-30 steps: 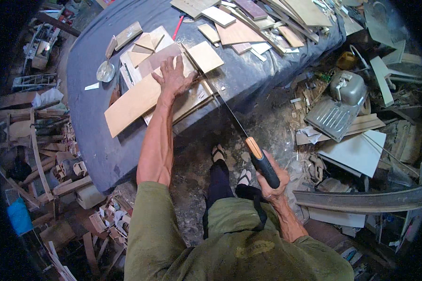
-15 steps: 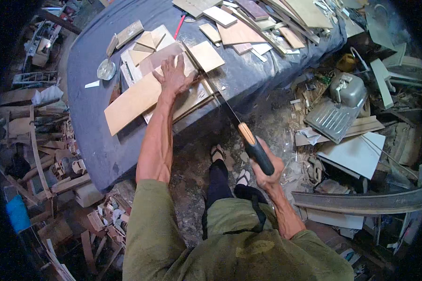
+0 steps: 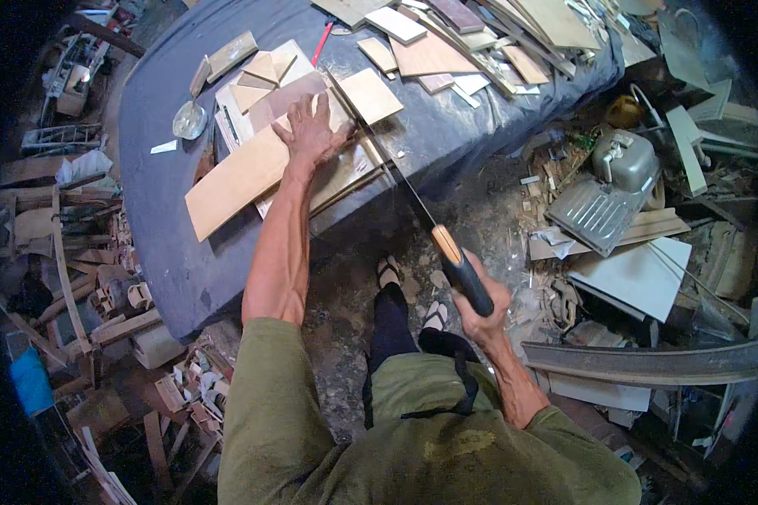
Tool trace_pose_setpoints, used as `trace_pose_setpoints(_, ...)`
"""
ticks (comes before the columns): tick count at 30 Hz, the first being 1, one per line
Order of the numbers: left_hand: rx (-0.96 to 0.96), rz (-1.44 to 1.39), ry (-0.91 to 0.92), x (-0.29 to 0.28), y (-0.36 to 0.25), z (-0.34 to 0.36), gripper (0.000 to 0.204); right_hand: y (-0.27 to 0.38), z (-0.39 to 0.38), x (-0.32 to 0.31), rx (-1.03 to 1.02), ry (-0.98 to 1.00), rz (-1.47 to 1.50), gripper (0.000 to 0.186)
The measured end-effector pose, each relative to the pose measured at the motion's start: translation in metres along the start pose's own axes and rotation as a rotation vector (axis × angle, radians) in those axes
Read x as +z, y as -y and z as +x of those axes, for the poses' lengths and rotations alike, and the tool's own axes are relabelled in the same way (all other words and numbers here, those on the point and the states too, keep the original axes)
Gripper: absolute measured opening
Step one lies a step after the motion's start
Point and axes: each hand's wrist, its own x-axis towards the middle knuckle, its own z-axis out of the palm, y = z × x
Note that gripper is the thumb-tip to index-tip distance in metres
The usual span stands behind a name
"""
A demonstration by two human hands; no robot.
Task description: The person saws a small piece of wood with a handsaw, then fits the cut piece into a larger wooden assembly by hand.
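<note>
My left hand (image 3: 312,135) lies with fingers spread, pressing down on a long light wooden board (image 3: 234,190). The board rests slantwise across a stack of other boards on a table covered in dark cloth (image 3: 164,265). In my right hand (image 3: 490,305) is the handle of a handsaw (image 3: 448,246), its grip black and light wood. The blade runs up and left across the board, just right of my left fingers. A short end of the board (image 3: 375,94) shows beyond the blade. How deep the teeth sit in the wood is hard to see.
Wood offcuts (image 3: 434,57) pile up along the table's far right. A glass jar (image 3: 189,120), a red pencil-like stick (image 3: 322,44) and small blocks (image 3: 232,55) lie on the cloth. A steel sink (image 3: 602,206) and scrap wood crowd the right floor; more scrap (image 3: 198,391) lies left.
My right hand and the saw have shifted slightly back, down and to the right. My left hand keeps its place on the board.
</note>
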Motion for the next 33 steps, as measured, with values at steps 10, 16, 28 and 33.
trace_pose_setpoints(10,0.004,-0.008,-0.006,0.000,-0.001,-0.002,0.091,0.021,0.014,0.005,-0.018,-0.031,-0.023,0.061)
trace_pose_setpoints(16,-0.002,0.014,-0.022,-0.001,-0.001,0.000,0.090,0.004,-0.035,-0.014,-0.117,-0.108,-0.079,0.060)
trace_pose_setpoints(28,0.031,0.038,-0.097,0.007,0.002,-0.005,0.083,0.012,0.047,0.031,-0.108,-0.111,0.021,0.061)
trace_pose_setpoints(33,-0.083,-0.049,-0.359,0.009,-0.017,-0.011,0.059,0.009,0.045,0.031,-0.162,-0.128,0.017,0.061)
